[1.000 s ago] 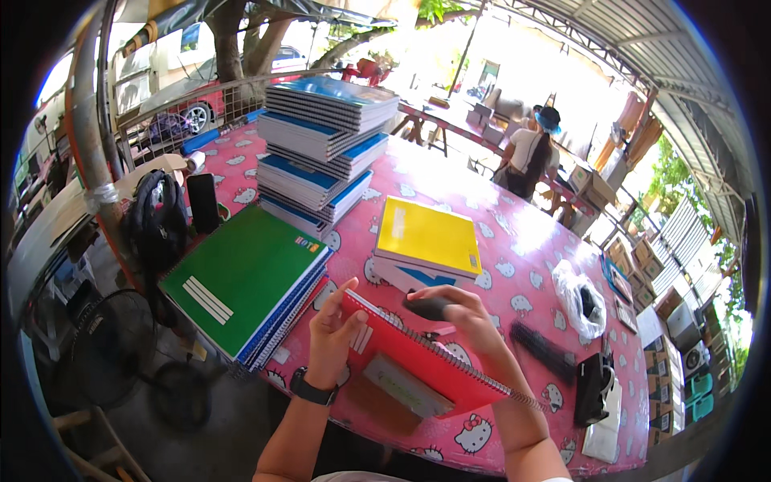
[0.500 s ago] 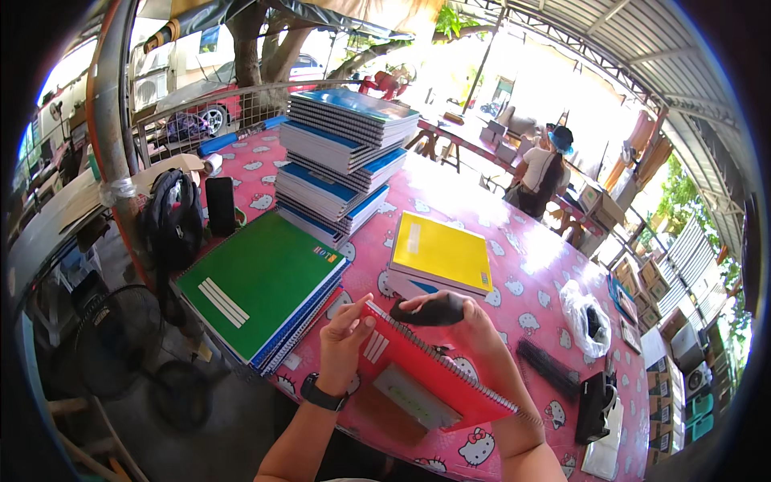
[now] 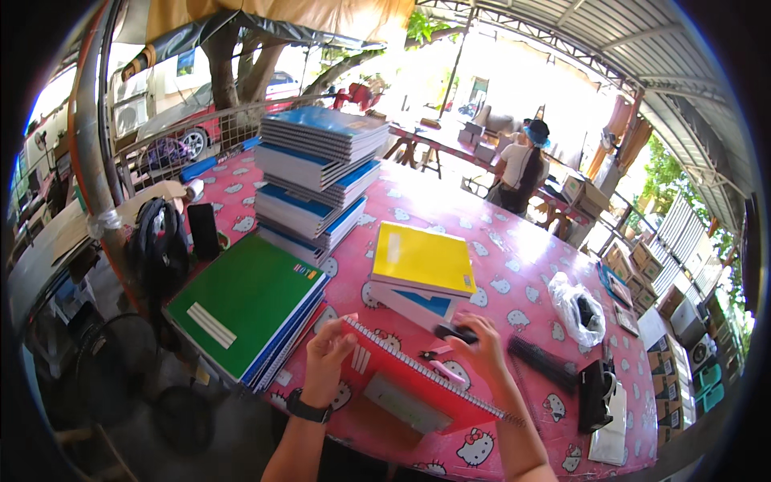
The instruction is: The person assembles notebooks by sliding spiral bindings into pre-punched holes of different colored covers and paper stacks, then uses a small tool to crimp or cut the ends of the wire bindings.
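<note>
My left hand (image 3: 328,357), a dark watch at its wrist, pinches the upper left corner of a red spiral notebook (image 3: 414,387) and holds it tilted. A wire coil (image 3: 418,365) runs along the notebook's upper edge, its loose end sticking out at the lower right. In my right hand (image 3: 480,345), above that edge, is a small black rounded object (image 3: 454,332) whose kind I cannot make out. Behind the notebook, pink-handled pliers (image 3: 446,371) lie on the table. A grey-green block (image 3: 407,402) rests against or under the notebook's lower part.
Green notebooks (image 3: 249,297) are stacked at left, with a tall stack of blue spiral notebooks (image 3: 321,132) behind. A yellow notebook (image 3: 423,257) tops a small pile ahead. Black coils (image 3: 542,364), a plastic bag (image 3: 574,309) and a black box (image 3: 595,398) lie right. A person (image 3: 522,165) sits beyond.
My right hand has moved right and away from the notebook's edge with the black object, uncovering the pliers. My left hand still holds the notebook. The view has shifted slightly.
</note>
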A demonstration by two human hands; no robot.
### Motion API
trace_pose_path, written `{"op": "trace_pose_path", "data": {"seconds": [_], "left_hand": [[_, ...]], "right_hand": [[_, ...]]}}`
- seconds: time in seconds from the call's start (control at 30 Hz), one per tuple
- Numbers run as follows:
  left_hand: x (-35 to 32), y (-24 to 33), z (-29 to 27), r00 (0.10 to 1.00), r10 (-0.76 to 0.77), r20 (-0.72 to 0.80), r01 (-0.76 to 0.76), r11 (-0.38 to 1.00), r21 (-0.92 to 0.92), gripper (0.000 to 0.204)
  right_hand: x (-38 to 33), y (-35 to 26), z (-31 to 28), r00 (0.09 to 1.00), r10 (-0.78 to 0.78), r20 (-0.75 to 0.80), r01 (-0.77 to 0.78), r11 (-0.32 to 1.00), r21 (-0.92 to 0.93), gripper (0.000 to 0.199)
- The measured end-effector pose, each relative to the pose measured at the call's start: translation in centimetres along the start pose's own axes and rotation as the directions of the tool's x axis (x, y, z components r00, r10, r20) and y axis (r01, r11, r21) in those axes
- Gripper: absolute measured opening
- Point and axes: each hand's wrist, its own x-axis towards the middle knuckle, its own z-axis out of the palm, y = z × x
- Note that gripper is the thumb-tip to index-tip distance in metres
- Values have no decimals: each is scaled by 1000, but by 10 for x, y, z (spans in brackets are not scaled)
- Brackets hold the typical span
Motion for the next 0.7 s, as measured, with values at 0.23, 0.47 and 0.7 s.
{"op": "trace_pose_path", "data": {"seconds": [0.23, 0.47, 0.7], "left_hand": [[-5, -11, 22, 989, 142, -50, -144, 989, -30, 21], [-42, 43, 97, 805, 504, 314, -581, 558, 593, 27], [-66, 67, 129, 633, 512, 581, -774, 434, 460, 30]], "right_hand": [[-151, 53, -51, 974, 206, 97, -159, 920, -359, 39], [-91, -109, -173, 980, 142, -139, -97, 953, 289, 32], [-58, -161, -117, 983, -173, -63, 182, 964, 194, 27]]}}
